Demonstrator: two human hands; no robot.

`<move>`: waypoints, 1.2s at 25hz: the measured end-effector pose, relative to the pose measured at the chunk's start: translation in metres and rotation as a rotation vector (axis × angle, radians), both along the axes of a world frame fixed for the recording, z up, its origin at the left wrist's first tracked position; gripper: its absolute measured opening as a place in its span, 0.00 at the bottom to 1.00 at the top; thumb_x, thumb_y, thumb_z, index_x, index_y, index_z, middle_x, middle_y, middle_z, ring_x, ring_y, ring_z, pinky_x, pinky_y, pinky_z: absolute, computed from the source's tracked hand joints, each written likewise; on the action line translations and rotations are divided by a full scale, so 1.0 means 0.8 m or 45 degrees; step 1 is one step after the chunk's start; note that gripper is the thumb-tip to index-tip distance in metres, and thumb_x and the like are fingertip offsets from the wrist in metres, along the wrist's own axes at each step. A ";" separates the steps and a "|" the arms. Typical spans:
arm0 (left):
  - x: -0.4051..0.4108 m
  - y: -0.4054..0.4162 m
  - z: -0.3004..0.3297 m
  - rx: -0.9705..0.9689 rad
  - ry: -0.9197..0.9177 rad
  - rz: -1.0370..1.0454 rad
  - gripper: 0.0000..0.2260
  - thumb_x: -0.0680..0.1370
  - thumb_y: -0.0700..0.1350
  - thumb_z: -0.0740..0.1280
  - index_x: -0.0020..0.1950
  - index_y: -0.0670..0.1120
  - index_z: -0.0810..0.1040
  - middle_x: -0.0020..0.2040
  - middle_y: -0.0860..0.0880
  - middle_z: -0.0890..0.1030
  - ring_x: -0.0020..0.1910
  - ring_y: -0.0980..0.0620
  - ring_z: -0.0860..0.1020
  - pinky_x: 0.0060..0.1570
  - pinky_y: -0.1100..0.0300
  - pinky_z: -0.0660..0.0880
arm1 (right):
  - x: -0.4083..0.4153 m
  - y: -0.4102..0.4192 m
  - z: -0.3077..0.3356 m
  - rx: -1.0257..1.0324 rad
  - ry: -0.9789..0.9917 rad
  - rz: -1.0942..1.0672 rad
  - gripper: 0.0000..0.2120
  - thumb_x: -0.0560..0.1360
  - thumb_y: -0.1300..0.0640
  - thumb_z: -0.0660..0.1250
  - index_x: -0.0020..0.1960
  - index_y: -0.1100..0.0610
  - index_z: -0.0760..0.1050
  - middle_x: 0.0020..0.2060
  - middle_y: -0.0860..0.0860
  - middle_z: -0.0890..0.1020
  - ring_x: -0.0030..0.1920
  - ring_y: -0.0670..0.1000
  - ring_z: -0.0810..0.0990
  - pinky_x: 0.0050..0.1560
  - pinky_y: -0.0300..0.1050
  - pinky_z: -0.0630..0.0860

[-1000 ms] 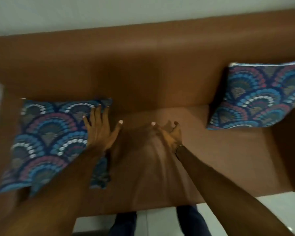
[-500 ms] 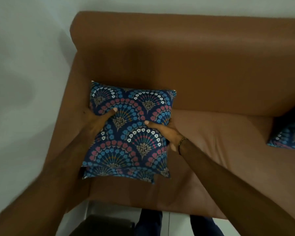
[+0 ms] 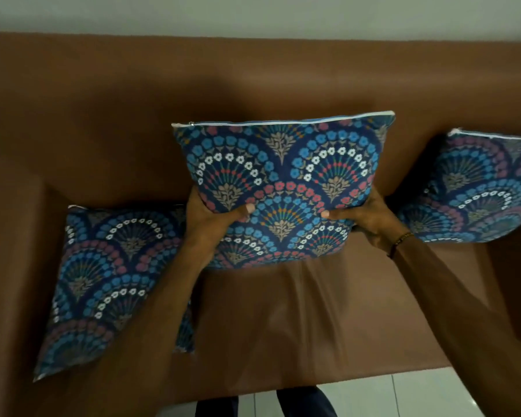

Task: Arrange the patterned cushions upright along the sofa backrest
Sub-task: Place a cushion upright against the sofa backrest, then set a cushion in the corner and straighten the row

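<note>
1. At the middle of the brown sofa (image 3: 283, 326), a patterned cushion (image 3: 286, 188) is held upright in front of the backrest (image 3: 253, 85), zip edge on top.
2. Left hand (image 3: 214, 218) clamps the cushion's lower left side, thumb across the front face; right hand (image 3: 367, 218) clamps the lower right side the same way (a beaded bracelet (image 3: 399, 242) sits on that wrist).
3. Whether the cushion's bottom edge touches the seat cannot be told; motion blur there.
4. A second cushion (image 3: 103, 281) lies tilted on the seat at the left end, partly hidden by the left forearm.
5. A third cushion (image 3: 475, 194) leans against the backrest at the right end, zip edge up.
6. Pale floor tiles (image 3: 418, 395) show below the seat front.
</note>
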State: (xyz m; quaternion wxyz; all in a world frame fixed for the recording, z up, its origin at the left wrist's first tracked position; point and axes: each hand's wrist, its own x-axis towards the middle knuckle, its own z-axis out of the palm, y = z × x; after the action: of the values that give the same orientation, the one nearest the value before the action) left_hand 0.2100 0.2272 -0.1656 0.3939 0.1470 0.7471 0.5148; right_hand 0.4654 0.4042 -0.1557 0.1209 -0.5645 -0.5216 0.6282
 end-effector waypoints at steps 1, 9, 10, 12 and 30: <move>0.022 0.016 -0.009 0.014 0.007 -0.023 0.46 0.66 0.38 0.86 0.80 0.47 0.68 0.73 0.49 0.78 0.70 0.51 0.77 0.65 0.61 0.78 | 0.020 0.019 -0.010 0.060 0.007 -0.023 0.38 0.63 0.72 0.83 0.70 0.59 0.74 0.62 0.54 0.86 0.60 0.53 0.86 0.49 0.53 0.88; 0.077 0.054 -0.067 -0.141 0.196 -0.209 0.53 0.61 0.60 0.87 0.80 0.50 0.66 0.77 0.46 0.73 0.77 0.46 0.72 0.75 0.42 0.73 | 0.070 0.010 -0.076 0.080 -0.095 -0.231 0.40 0.64 0.66 0.86 0.69 0.48 0.71 0.68 0.52 0.80 0.68 0.55 0.79 0.62 0.55 0.79; 0.073 0.048 -0.071 -0.216 0.275 -0.282 0.53 0.63 0.63 0.85 0.81 0.50 0.65 0.78 0.45 0.72 0.78 0.44 0.70 0.77 0.41 0.71 | 0.065 -0.009 -0.070 0.032 -0.146 -0.268 0.38 0.65 0.64 0.86 0.66 0.44 0.71 0.68 0.52 0.80 0.68 0.55 0.79 0.60 0.53 0.77; 0.055 0.019 -0.077 -0.466 0.452 -0.448 0.50 0.68 0.68 0.79 0.83 0.50 0.63 0.81 0.41 0.67 0.81 0.39 0.65 0.79 0.38 0.64 | 0.042 -0.055 -0.061 -0.161 -0.322 -0.249 0.25 0.70 0.60 0.83 0.60 0.52 0.74 0.64 0.54 0.80 0.64 0.56 0.80 0.52 0.50 0.77; -0.264 -0.273 -0.127 -0.659 -0.035 0.321 0.72 0.41 0.78 0.80 0.82 0.53 0.65 0.78 0.48 0.75 0.75 0.43 0.76 0.72 0.41 0.76 | -0.334 -0.317 -0.101 -0.575 -0.070 0.492 0.22 0.77 0.63 0.76 0.68 0.56 0.75 0.65 0.52 0.81 0.69 0.59 0.80 0.71 0.63 0.75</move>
State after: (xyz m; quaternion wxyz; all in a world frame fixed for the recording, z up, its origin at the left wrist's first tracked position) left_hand -0.0010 0.0088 -0.2675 0.3612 -0.0595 0.8607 0.3538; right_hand 0.1979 0.1509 -0.2363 -0.1438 -0.4842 -0.4697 0.7240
